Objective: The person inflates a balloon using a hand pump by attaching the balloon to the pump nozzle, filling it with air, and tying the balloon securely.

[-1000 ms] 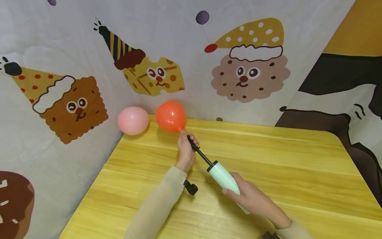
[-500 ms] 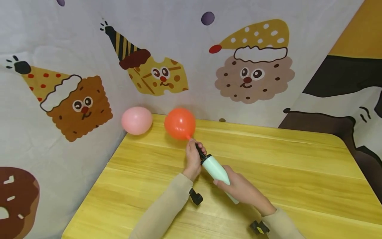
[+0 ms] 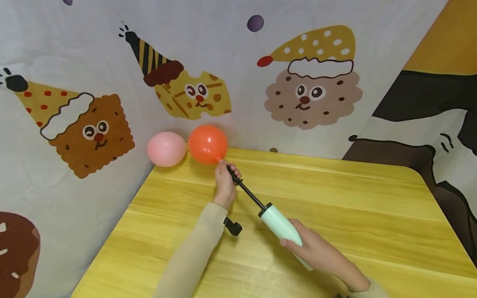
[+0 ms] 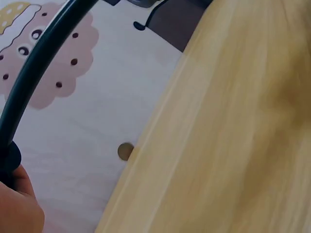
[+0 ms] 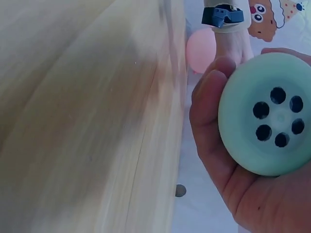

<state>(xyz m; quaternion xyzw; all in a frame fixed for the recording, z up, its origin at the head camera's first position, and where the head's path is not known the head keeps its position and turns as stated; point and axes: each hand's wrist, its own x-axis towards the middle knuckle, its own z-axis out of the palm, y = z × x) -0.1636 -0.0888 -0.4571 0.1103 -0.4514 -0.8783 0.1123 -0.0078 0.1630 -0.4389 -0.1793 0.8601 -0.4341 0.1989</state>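
Note:
My left hand grips the black nozzle end of a hand balloon pump and pinches the neck of a round orange-red balloon there. The balloon is inflated. My right hand wraps round the pump's mint-green barrel, and the black rod shows drawn out between the two hands. In the right wrist view the barrel's round end, with several holes in it, sits in the curled fingers. The left wrist view shows the dark rod and part of the left hand.
A pink balloon lies at the table's back left corner, close beside the orange-red one. The wooden table meets a printed cloth backdrop with cartoon snacks. A black strap mount juts from the left wrist.
Half a second ago the green barrel was pushed up to the left hand; now it is drawn back and the rod shows again. The left hand and orange-red balloon moved slightly up and left.

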